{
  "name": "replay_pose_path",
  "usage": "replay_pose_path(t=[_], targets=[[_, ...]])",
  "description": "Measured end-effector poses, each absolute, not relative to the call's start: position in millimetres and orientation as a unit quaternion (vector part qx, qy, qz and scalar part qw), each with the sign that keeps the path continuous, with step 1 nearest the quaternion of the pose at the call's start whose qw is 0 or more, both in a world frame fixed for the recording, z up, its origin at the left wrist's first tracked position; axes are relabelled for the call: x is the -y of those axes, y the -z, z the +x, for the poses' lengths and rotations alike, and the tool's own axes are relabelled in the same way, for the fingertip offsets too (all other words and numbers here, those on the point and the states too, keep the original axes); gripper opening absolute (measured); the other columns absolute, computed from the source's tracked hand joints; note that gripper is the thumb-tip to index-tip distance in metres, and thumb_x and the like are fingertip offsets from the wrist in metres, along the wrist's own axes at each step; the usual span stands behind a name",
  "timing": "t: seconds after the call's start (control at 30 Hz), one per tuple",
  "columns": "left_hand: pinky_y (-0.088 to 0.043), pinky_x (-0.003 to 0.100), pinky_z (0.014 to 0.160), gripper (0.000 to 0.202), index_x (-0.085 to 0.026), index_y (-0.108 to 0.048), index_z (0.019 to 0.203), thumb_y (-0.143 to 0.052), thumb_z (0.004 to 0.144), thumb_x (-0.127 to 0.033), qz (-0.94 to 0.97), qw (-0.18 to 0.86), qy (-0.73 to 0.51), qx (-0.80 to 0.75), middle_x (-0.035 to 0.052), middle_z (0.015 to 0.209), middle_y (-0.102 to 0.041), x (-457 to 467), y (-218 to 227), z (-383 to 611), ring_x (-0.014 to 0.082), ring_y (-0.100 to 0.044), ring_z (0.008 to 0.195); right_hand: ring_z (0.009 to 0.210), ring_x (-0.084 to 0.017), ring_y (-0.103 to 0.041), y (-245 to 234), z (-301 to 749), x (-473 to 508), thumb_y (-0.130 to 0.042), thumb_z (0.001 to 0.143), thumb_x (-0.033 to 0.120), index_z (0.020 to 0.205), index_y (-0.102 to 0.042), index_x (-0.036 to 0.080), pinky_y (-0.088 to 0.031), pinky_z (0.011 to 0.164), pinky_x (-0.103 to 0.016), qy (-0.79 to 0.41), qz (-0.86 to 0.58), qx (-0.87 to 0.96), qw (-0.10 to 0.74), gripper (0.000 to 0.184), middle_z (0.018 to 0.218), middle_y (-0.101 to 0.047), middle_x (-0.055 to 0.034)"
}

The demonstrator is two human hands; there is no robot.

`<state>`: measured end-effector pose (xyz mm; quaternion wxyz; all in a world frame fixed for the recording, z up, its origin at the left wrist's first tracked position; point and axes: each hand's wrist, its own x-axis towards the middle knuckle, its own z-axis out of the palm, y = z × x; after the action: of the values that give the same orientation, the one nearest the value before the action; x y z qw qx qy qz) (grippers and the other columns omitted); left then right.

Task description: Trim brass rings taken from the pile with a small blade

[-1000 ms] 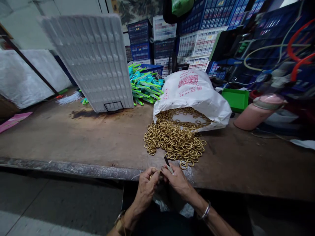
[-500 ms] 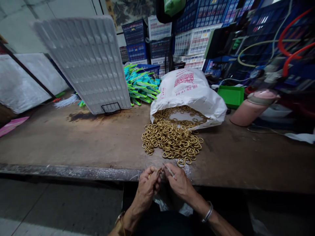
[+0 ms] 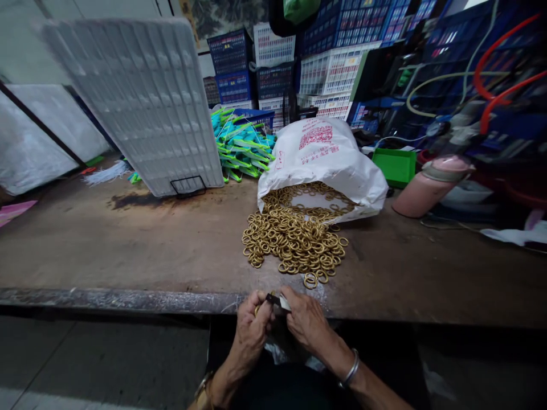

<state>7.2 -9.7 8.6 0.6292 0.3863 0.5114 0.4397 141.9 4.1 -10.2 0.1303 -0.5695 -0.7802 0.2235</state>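
Note:
At the table's front edge, my left hand (image 3: 251,326) is closed around a gold-coloured ring (image 3: 257,310), mostly hidden by the fingers. My right hand (image 3: 308,320) pinches a small knife (image 3: 273,299) with a dark flat blade and a pale part near the fingers. The blade reaches across to the left fingertips; whether it touches the ring I cannot tell. Just beyond both hands lies a heap of gold rings (image 3: 294,242), spilling from the open mouth of a white sack (image 3: 327,151) with red print.
The wooden table (image 3: 106,245) carries a tilted white ribbed panel (image 3: 137,102) at left and a pile of green and blue plastic pieces (image 3: 243,145). To the right are a green tray (image 3: 394,168) and a pink bottle (image 3: 431,188). Stacked crates (image 3: 329,71) stand behind.
The knife in my right hand has turned, so its dark flat blade now shows against the left fingertips. The whole view has shifted slightly.

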Motion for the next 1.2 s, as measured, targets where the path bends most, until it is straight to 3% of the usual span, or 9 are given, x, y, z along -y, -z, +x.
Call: replay_pose_path(t=[0.13,0.27,0.47,0.57,0.67,0.73,0.9,1.03,1.2], targets=[[-0.018,0.015,0.035,0.031,-0.017,-0.044,0.067,-0.056,0.072,-0.046,0.364,0.683,-0.401,-0.49,-0.0079,0.048,-0.04,18,-10,6,0.0017,-0.026,0.035,0.06,-0.014,-0.052,9,154,-8,-0.037,0.068,0.006,0.085,-0.048,0.018,-0.024,0.054,-0.025,-0.177,-0.62,0.752,0.137,0.025,0.069,-0.06,-0.0018],[-0.021,0.015,0.036,0.026,-0.017,-0.047,0.072,-0.058,0.072,-0.041,0.281,0.749,-0.418,-0.43,-0.0055,0.057,-0.047,18,-11,4,0.0023,-0.032,0.039,0.059,-0.014,-0.053,11,180,-15,-0.036,0.069,0.004,0.084,-0.049,0.018,-0.025,0.053,-0.025,-0.126,-0.682,0.703,0.157,0.024,0.068,-0.06,-0.0024],[-0.028,0.016,0.039,0.026,-0.013,-0.051,0.072,-0.057,0.073,-0.039,0.218,0.778,-0.421,-0.412,0.0019,0.071,-0.056,6,-5,4,0.005,-0.043,0.048,0.064,-0.015,-0.056,22,199,-20,-0.043,0.076,0.017,0.106,-0.045,0.02,-0.027,0.054,-0.024,-0.095,-0.686,0.7,0.174,0.03,0.081,-0.063,-0.0033],[-0.029,0.017,0.04,0.021,-0.016,-0.05,0.077,-0.058,0.072,-0.035,0.198,0.79,-0.42,-0.4,0.0009,0.07,-0.056,2,-6,4,0.0061,-0.046,0.049,0.066,-0.015,-0.056,22,196,-21,-0.045,0.076,0.016,0.102,-0.047,0.021,-0.025,0.054,-0.024,-0.084,-0.686,0.707,0.15,0.026,0.087,-0.063,-0.0046],[-0.029,0.016,0.041,0.021,-0.018,-0.052,0.086,-0.06,0.071,-0.029,0.172,0.815,-0.412,-0.369,-0.0009,0.068,-0.055,-1,-6,4,0.0068,-0.048,0.05,0.062,-0.014,-0.056,20,194,-21,-0.043,0.076,0.012,0.093,-0.048,0.02,-0.022,0.052,-0.025,-0.088,-0.7,0.695,0.136,0.019,0.082,-0.064,-0.0031],[-0.029,0.016,0.041,0.019,-0.016,-0.054,0.083,-0.059,0.071,-0.029,0.157,0.828,-0.409,-0.35,-0.0002,0.069,-0.055,-3,-3,4,0.0072,-0.049,0.052,0.059,-0.013,-0.055,19,194,-22,-0.041,0.076,0.011,0.09,-0.048,0.02,-0.021,0.052,-0.024,-0.09,-0.706,0.689,0.137,0.018,0.077,-0.064,-0.0026],[-0.033,0.015,0.042,0.02,-0.013,-0.051,0.068,-0.063,0.069,-0.029,0.139,0.825,-0.415,-0.356,0.0007,0.068,-0.055,-6,2,10,0.0077,-0.051,0.055,0.057,-0.014,-0.054,16,186,-22,-0.035,0.077,0.015,0.085,-0.045,0.02,-0.03,0.053,-0.024,-0.169,-0.663,0.699,0.208,0.014,0.066,-0.058,-0.001],[-0.032,0.014,0.036,0.026,-0.015,-0.051,0.078,-0.063,0.069,-0.036,0.195,0.782,-0.444,-0.391,-0.0017,0.064,-0.052,-7,0,17,0.0076,-0.049,0.05,0.064,-0.015,-0.054,8,168,-20,-0.035,0.078,0.02,0.083,-0.043,0.021,-0.038,0.059,-0.025,-0.26,-0.593,0.706,0.287,0.008,0.071,-0.057,-0.0011],[-0.028,0.014,0.034,0.032,-0.016,-0.05,0.076,-0.058,0.069,-0.047,0.283,0.72,-0.466,-0.429,-0.0057,0.054,-0.046,-8,3,18,0.0041,-0.038,0.039,0.056,-0.013,-0.049,-1,152,-20,-0.038,0.08,0.029,0.079,-0.044,0.022,-0.037,0.054,-0.023,-0.319,-0.558,0.707,0.295,0.009,0.064,-0.053,0.0015]])
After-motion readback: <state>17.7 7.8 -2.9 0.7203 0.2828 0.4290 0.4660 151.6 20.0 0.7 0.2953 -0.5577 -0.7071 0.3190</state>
